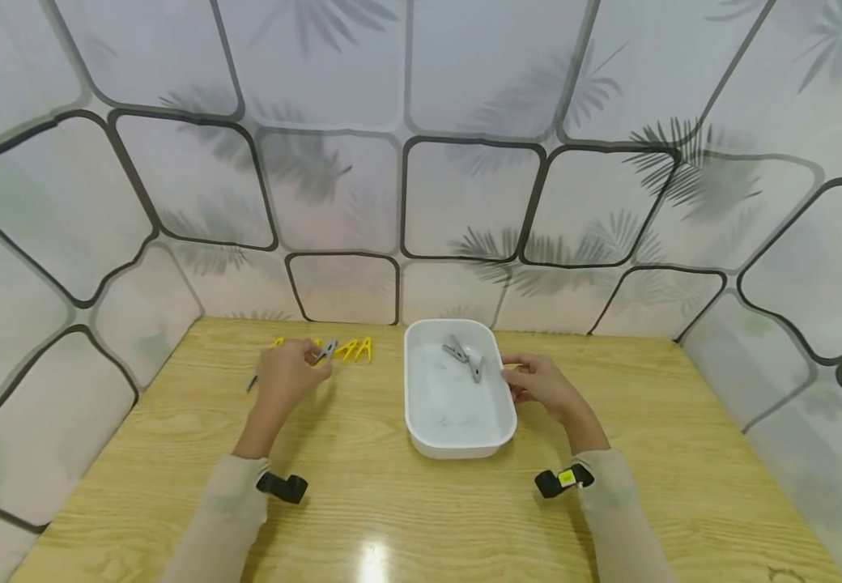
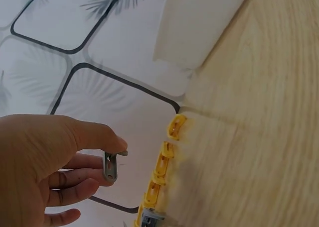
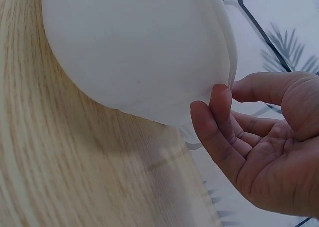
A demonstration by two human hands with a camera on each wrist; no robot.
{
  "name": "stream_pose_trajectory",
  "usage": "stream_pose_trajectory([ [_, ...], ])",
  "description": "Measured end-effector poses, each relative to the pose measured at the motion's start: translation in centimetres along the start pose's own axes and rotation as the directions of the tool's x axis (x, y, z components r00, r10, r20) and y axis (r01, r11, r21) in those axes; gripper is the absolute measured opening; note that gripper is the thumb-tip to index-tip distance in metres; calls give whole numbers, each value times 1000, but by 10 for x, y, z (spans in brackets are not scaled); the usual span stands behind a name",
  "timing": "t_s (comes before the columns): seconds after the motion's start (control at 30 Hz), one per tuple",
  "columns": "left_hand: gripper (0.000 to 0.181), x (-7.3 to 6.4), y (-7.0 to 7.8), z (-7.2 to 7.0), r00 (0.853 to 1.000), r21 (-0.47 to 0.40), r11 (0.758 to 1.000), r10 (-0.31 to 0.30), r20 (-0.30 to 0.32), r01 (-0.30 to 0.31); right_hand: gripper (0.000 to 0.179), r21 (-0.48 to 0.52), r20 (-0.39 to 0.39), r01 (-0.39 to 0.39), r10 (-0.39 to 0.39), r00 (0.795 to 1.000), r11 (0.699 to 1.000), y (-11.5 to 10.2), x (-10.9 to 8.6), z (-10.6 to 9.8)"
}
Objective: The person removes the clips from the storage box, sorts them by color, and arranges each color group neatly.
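My left hand (image 1: 290,376) pinches a grey clothespin (image 2: 110,167) between thumb and fingers, held up above the table. Just beyond that hand stands a row of yellow clothespins (image 1: 364,350), partly hidden by it. Another grey clothespin (image 1: 251,382) lies at the left side of the hand. On the right, my right hand (image 1: 541,385) grips the rim of a white plastic basin (image 1: 450,441), thumb on one side of the rim and fingers against the outer wall. Inside the basin lie two grey clothespins, one farther back (image 1: 454,351) and one nearer (image 1: 475,370).
The wooden table (image 1: 392,518) carries the basin near its middle. Patterned wall panels (image 1: 472,202) rise behind the table and along both sides. The basin's tall wall (image 2: 199,28) stands to the right of the yellow row.
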State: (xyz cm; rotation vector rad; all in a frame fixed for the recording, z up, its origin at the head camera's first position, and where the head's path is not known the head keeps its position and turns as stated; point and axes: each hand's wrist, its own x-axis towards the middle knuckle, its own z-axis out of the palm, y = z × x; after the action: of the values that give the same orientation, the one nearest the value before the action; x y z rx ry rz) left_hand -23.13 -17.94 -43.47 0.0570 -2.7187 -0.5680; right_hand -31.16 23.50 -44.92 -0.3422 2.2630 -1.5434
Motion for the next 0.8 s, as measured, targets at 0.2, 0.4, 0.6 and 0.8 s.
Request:
stream_pose_trajectory([
  [0.2, 27, -3, -6, 9, 1000, 55, 998, 5, -5, -5, 46, 5, 7, -5, 5, 1000, 1000, -3, -1, 1],
  [0.4, 29, -4, -7, 12, 1000, 65, 998, -11, 14, 10, 46, 9, 14, 2, -2, 1000, 1000, -4, -2, 0],
  [0.6, 59, -4, -6, 14, 994, 76, 996, -57, 94, 50, 47, 14, 19, -3, 3, 1000, 1000, -3, -1, -1],
  [0.8, 59, -5, -5, 16, 981, 123, 989, -101, 166, 81, 47, 11, 8, -15, 15, 1000, 1000, -5, -2, -1],
])
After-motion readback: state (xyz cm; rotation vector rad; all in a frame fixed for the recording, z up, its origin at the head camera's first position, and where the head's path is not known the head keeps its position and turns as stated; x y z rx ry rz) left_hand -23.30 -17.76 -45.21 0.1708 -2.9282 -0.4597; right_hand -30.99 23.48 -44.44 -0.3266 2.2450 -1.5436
